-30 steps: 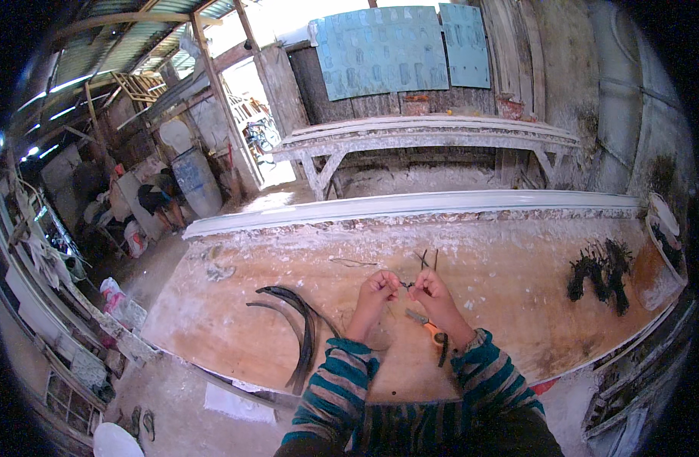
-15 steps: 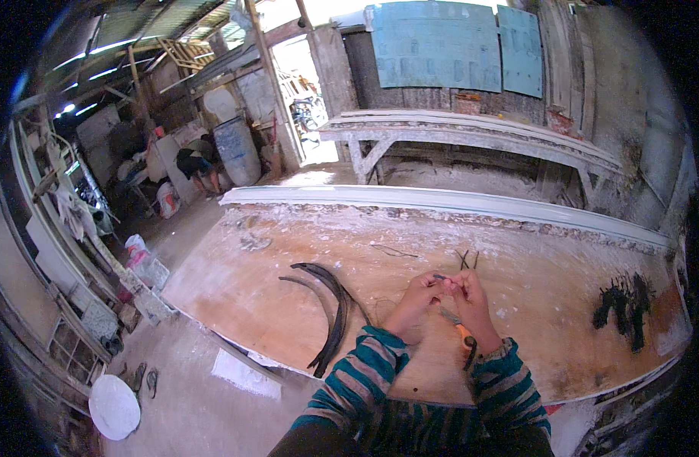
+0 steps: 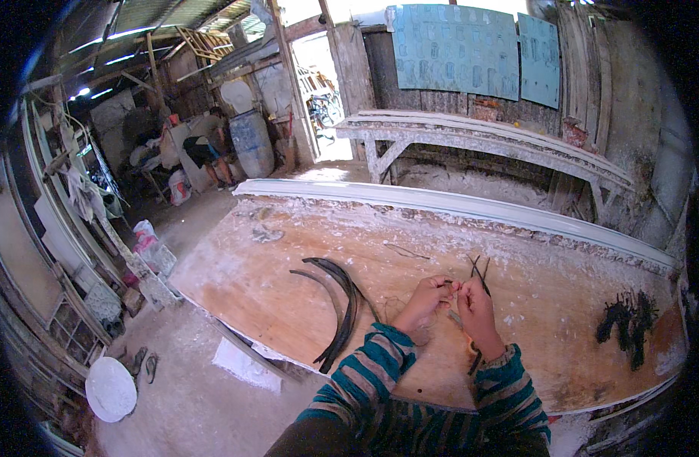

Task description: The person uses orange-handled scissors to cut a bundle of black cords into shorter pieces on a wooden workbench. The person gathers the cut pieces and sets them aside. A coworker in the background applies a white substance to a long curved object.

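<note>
Both hands meet over the near part of the board-topped table. My left hand [image 3: 419,306] pinches a small dark piece [image 3: 447,282] at its fingertips; it looks like a bit of black strip, too small to make out fully. My right hand [image 3: 476,311] is closed, its thumb and fingertips pressed together at the end of that same piece. Under the right wrist lies a tool with orange handles [image 3: 473,347], partly covered by the hand. Just beyond the right hand are a few short dark strips [image 3: 479,268]. Long curved black strips [image 3: 345,316] lie left of my hands.
A pile of short, knotted black pieces [image 3: 628,326] rests on the table's right side. A long white moulding [image 3: 441,199] runs along the far edge. Beyond stand a whitened bench [image 3: 486,137] and a blue drum [image 3: 252,145]. Another person [image 3: 205,148] bends over at the far left.
The view has shifted slightly, moving the scene a little in the picture. My hands stay together at the small dark piece, with the right hand more upright. The far person has straightened slightly.
</note>
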Motion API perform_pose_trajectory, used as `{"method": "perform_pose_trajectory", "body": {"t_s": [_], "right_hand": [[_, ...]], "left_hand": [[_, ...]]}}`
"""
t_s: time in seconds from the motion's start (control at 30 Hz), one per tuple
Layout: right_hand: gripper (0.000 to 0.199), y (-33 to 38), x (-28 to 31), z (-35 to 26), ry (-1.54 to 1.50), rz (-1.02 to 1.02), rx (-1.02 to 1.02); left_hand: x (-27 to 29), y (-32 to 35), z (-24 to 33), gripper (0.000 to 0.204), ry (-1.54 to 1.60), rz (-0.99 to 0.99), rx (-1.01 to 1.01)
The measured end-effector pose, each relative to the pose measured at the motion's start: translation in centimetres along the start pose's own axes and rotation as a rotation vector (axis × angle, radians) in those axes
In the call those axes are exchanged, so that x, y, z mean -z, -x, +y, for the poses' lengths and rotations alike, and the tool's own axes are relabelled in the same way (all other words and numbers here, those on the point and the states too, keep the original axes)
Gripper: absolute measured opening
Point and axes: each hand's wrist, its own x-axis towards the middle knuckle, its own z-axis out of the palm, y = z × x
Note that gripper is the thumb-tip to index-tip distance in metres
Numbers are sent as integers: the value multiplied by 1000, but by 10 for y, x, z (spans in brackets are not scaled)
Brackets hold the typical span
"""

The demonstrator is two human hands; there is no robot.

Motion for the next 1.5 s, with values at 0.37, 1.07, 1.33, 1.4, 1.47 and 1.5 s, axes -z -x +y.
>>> {"method": "perform_pose_trajectory", "body": {"t_s": [0.37, 1.07, 1.33, 1.4, 1.47, 1.5], "right_hand": [[15, 3, 0, -12, -102, 64, -23], [13, 0, -1, 15, 148, 137, 151], [10, -2, -2, 22, -369, 209, -126], [14, -6, 1, 27, -338, 231, -179], [15, -9, 2, 36, -406, 269, -185], [16, -9, 3, 41, -440, 288, -188]], "left_hand": [[5, -4, 2, 11, 58, 84, -214], [2, -11, -8, 13, -312, 172, -518], [-4, -8, -8, 29, -230, -129, -264], [-4, -10, -11, 27, -121, -190, -251], [-4, -10, -12, 26, -128, -190, -273], [-4, -10, -12, 26, -132, -191, -284]]}}
